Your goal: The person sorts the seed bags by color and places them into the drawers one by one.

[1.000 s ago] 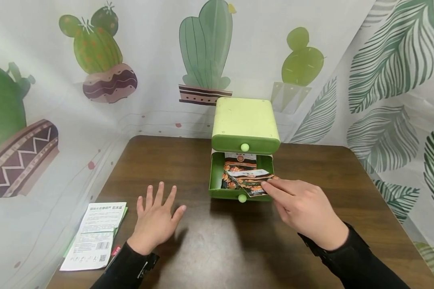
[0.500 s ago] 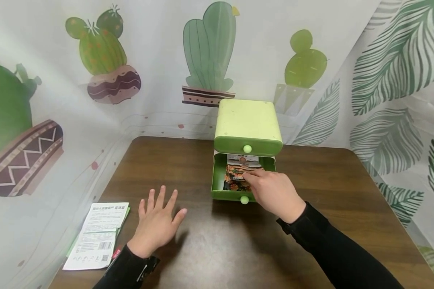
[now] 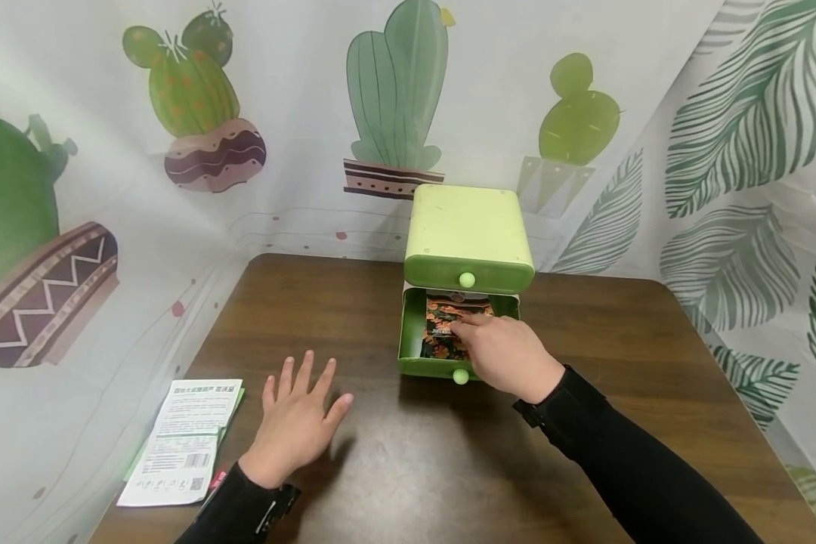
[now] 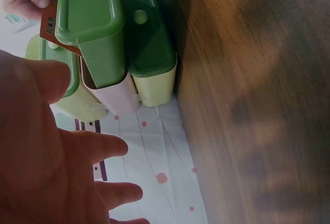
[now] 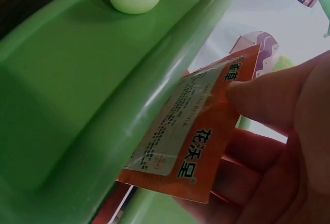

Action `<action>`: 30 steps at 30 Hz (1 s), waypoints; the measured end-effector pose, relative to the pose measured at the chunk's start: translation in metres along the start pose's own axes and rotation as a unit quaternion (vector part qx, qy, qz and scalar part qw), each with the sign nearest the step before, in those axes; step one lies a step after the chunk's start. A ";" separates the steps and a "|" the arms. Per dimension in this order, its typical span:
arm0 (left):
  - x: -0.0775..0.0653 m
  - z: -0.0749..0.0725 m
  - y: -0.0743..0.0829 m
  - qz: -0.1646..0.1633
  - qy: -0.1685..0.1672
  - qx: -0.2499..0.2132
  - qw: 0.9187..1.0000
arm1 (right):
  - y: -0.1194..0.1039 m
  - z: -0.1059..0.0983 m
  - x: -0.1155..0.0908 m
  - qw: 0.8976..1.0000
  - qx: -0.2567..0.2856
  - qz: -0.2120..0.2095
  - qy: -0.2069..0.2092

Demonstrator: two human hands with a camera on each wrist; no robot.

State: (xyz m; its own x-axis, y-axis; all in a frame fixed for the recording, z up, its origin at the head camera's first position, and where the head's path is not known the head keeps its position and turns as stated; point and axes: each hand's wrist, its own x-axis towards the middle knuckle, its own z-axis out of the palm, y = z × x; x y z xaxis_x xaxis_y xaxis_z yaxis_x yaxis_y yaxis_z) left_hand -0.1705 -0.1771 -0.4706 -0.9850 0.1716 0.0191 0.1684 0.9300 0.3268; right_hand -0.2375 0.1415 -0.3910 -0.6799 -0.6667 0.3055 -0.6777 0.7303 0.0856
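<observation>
My right hand (image 3: 510,355) pinches a flower-seed packet (image 3: 442,323) between thumb and fingers, inside the pulled-out green drawer (image 3: 418,369). A second flower-printed packet (image 3: 442,349) lies under it on the drawer floor. In the right wrist view the held packet (image 5: 206,146) shows its orange back with printed text, tilted behind the drawer's front wall (image 5: 62,95); its lower part is hidden. My left hand (image 3: 295,427) is spread with straight fingers over the table, left of the drawer, holding nothing. The left wrist view catches the packet's orange edge (image 4: 49,25) beside the drawer.
The drawer belongs to a small stacked cabinet (image 3: 469,223) with a pale yellow-green top, against the cactus-print cloth (image 3: 299,113). Its upper drawer (image 3: 435,273) is closed. White-and-green printed packets (image 3: 180,446) lie at the table's left edge, with something red (image 3: 218,478) beside them.
My right hand has moved left and farther into the drawer with the seed packet, which has swung from a slant to line up over the one below. The left hand stays put.
</observation>
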 end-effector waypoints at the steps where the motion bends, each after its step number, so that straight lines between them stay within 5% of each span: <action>1: 0.000 0.000 0.000 0.000 -0.001 0.000 1.000 | 0.000 0.001 0.000 1.000 -0.001 -0.001 -0.002; 30: 0.000 0.004 0.003 -0.002 -0.026 -0.016 1.000 | -0.001 0.004 0.002 0.998 -0.007 0.013 -0.065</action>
State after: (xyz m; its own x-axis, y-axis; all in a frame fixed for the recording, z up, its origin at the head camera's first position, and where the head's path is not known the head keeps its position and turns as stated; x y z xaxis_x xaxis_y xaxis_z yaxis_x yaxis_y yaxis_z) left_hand -0.1695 -0.1728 -0.4732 -0.9824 0.1843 -0.0307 0.1614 0.9201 0.3569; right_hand -0.2395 0.1386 -0.3944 -0.7288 -0.6599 0.1827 -0.6557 0.7494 0.0917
